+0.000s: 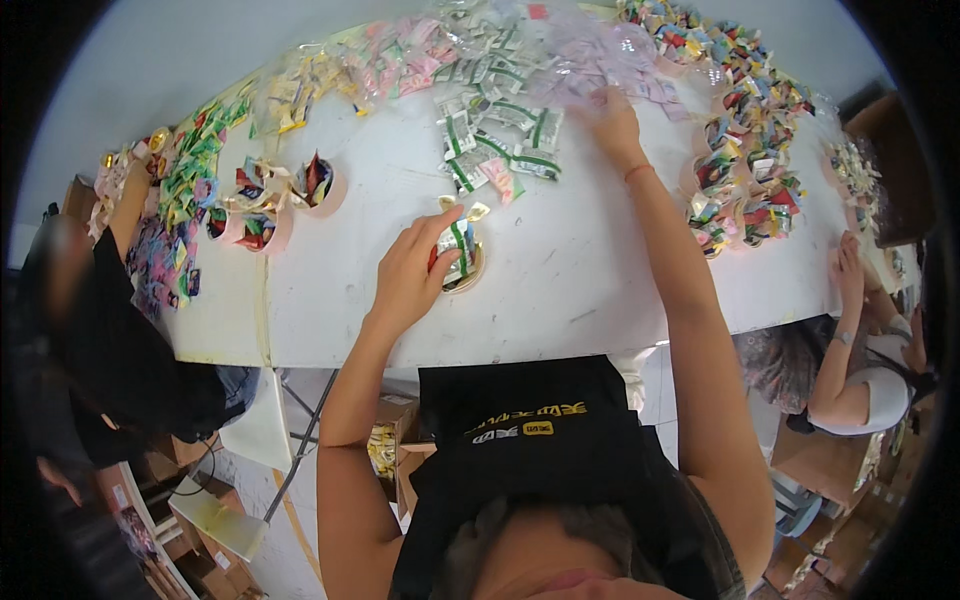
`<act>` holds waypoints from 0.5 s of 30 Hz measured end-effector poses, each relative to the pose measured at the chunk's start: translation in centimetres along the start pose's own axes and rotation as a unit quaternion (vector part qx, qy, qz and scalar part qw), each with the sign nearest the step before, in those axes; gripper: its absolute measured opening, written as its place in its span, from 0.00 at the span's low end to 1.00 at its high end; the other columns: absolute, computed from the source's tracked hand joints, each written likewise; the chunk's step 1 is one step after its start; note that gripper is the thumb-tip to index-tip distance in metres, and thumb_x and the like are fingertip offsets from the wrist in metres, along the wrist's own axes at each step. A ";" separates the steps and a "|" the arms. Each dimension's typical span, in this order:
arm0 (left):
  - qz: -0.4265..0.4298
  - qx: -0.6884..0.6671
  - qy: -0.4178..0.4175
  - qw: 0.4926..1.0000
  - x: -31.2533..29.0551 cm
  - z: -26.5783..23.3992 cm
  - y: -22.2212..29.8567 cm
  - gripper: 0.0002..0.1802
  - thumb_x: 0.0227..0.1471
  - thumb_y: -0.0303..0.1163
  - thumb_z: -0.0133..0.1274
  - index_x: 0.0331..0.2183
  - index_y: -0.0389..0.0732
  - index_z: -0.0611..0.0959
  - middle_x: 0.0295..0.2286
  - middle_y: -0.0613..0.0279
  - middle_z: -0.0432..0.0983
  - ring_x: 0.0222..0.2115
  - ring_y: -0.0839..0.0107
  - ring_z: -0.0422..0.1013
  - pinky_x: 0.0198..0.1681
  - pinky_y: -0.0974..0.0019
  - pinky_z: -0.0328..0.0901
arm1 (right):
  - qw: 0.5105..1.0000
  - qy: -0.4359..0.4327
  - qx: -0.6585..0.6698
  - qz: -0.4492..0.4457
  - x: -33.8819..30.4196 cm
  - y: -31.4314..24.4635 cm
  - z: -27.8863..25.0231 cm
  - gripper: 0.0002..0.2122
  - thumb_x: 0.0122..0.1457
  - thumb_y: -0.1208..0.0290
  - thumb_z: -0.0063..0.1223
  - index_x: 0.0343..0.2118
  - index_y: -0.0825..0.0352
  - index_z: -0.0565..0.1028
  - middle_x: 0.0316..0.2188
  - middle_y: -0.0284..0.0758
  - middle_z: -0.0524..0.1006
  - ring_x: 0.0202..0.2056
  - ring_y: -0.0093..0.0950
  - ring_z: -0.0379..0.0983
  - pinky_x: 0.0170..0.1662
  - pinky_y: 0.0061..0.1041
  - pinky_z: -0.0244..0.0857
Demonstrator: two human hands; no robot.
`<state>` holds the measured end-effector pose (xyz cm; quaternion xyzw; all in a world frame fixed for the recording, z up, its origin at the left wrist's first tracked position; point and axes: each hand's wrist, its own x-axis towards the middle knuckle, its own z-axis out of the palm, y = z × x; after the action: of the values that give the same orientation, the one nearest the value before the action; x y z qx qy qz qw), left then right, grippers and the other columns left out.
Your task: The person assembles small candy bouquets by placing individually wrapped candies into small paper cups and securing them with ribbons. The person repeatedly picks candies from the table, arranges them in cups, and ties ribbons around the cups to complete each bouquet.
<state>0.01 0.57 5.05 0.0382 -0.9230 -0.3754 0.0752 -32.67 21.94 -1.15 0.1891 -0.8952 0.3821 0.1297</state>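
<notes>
My left hand (408, 262) curls over a small round tub (474, 281) near the table's front. Its fingers rest at the rim, against the wrapped packets inside; a white packet with a green stripe (459, 238) stands up there. A ribbon bow shows at the tub's far side. My right hand (613, 128) reaches far forward to a clear, purplish plastic bag (590, 60) of pale pink packets. The bag and blur hide its fingertips. Between the hands lie loose green-and-white packets (500, 158) and one pink packet (502, 180).
Filled pink tubs (322, 190) stand to the left, and many more filled tubs (745, 170) crowd the right. Yellow packets (300, 90) and green packets (200, 150) lie in heaps. One person (120, 330) works at the left, another (850, 380) at the right.
</notes>
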 end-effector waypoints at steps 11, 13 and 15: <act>0.027 -0.012 0.048 0.998 -0.9 0.2 -1.1 0.32 0.53 0.29 0.58 0.59 0.44 0.70 0.45 0.55 0.74 0.42 0.56 0.70 0.47 0.61 0.65 | 0.995 -0.031 0.082 0.050 -9.9 0.3 -6.2 0.09 0.52 0.72 0.64 0.35 0.66 0.79 0.32 0.35 0.79 0.33 0.26 0.75 0.34 0.26 0.69; 0.039 -0.037 0.067 0.996 -0.7 0.5 -1.8 0.31 0.52 0.28 0.59 0.58 0.46 0.72 0.44 0.55 0.74 0.41 0.57 0.70 0.46 0.61 0.65 | 0.970 -0.089 0.220 0.052 -14.2 -5.0 -8.1 0.05 0.54 0.78 0.61 0.34 0.66 0.78 0.32 0.31 0.77 0.32 0.21 0.73 0.32 0.20 0.67; 0.050 -0.071 0.074 0.993 -0.5 0.8 -2.4 0.30 0.51 0.27 0.60 0.56 0.47 0.74 0.43 0.56 0.75 0.41 0.57 0.70 0.46 0.61 0.65 | 0.931 -0.164 0.323 -0.053 -16.8 -11.6 -7.7 0.08 0.51 0.83 0.61 0.34 0.65 0.79 0.31 0.29 0.77 0.32 0.19 0.72 0.31 0.19 0.66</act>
<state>0.42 -0.54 2.80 0.0141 -0.8866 -0.4318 0.1651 -11.83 24.25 5.11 0.3283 -0.7210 0.6066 -0.0671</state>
